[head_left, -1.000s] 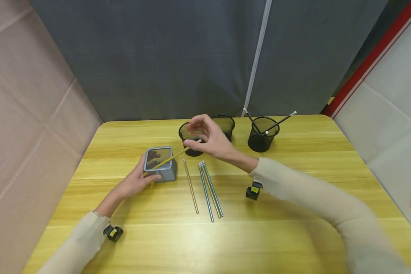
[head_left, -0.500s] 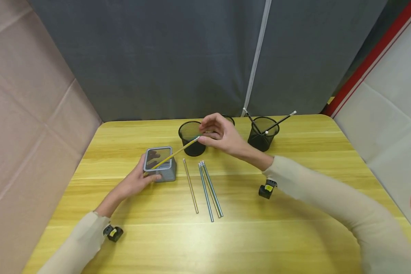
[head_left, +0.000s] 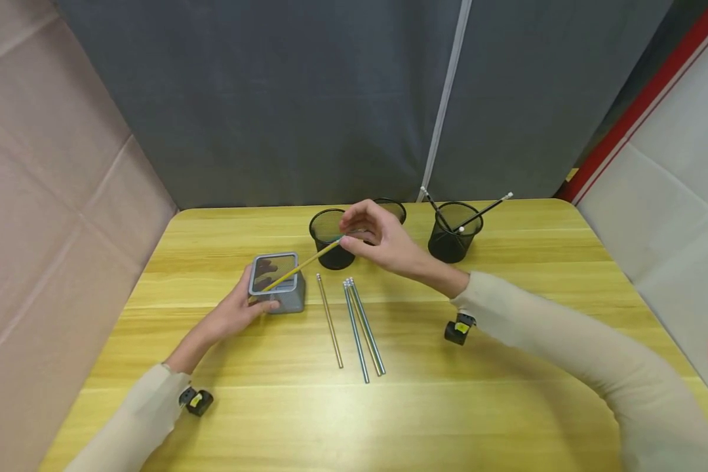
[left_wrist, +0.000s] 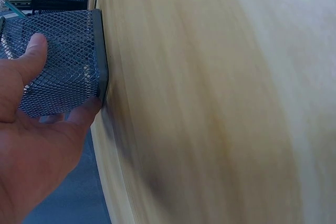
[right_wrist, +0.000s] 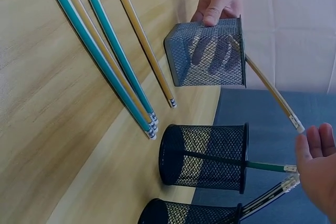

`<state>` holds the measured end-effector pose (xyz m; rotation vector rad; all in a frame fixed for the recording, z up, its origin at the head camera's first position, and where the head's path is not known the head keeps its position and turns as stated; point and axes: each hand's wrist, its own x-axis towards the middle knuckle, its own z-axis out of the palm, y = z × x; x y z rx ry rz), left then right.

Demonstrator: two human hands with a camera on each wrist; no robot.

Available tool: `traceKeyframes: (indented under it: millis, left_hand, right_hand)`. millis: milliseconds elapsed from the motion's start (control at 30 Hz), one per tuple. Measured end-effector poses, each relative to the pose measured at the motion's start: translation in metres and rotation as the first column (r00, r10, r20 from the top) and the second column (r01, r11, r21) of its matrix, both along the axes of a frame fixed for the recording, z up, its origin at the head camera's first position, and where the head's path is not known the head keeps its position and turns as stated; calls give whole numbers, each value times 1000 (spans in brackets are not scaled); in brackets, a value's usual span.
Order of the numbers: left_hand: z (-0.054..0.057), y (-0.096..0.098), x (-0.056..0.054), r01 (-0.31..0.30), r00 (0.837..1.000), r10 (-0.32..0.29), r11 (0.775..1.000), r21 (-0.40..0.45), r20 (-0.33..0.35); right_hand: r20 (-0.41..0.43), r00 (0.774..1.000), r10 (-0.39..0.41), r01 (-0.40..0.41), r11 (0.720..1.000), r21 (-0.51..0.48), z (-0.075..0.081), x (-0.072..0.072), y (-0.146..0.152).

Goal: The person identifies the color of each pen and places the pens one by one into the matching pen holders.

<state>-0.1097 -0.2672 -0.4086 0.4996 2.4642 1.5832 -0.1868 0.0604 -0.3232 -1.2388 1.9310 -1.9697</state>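
My left hand [head_left: 233,314] grips a grey square mesh pen holder [head_left: 292,298] at the table's left, thumb along its side and fingers around it. A yellow pencil [head_left: 307,262] leans out of this holder, slanting up to the right. My right hand [head_left: 383,239] hovers by its eraser end, fingers loosely curved; in the right wrist view the thumb tip is right at the eraser. Behind that hand, a round black mesh cup [right_wrist: 205,156] has a green pencil [right_wrist: 270,167] in it. The left wrist view shows the square holder's mesh side [left_wrist: 58,72] up close.
Several gold and teal pencils [head_left: 362,328] lie on the wooden table [head_left: 259,406], one gold pencil [head_left: 330,321] slightly apart. Another round cup [head_left: 392,210] is partly hidden by the right hand. At right stands a cup [head_left: 448,246] with black pencils. A grey curtain [head_left: 271,98] hangs behind.
My right hand has shifted right, and its thumb, earlier overlapping the yellow pencil, is now at the eraser end. The left hand and holder have stayed put.
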Motion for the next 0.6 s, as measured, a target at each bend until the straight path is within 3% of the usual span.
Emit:
traceKeyframes:
  millis: [200, 367, 467, 600]
  left_hand:
    - [0, 2, 1, -5, 1000, 5, 1000, 2, -2]
    - [0, 4, 1, -6, 1000, 6, 1000, 6, 2]
    - [1, 5, 0, -6, 1000, 6, 1000, 4, 3]
    - [1, 6, -1, -5, 1000, 5, 1000, 0, 0]
  right_hand:
    - [-111, 992, -59, 63, 998, 31, 1, 4, 3]
    - [-146, 985, -93, 104, 992, 67, -5, 13, 11]
    - [-120, 988, -98, 110, 989, 101, -14, 18, 16]
    - [-10, 995, -96, 97, 985, 142, -27, 20, 17]
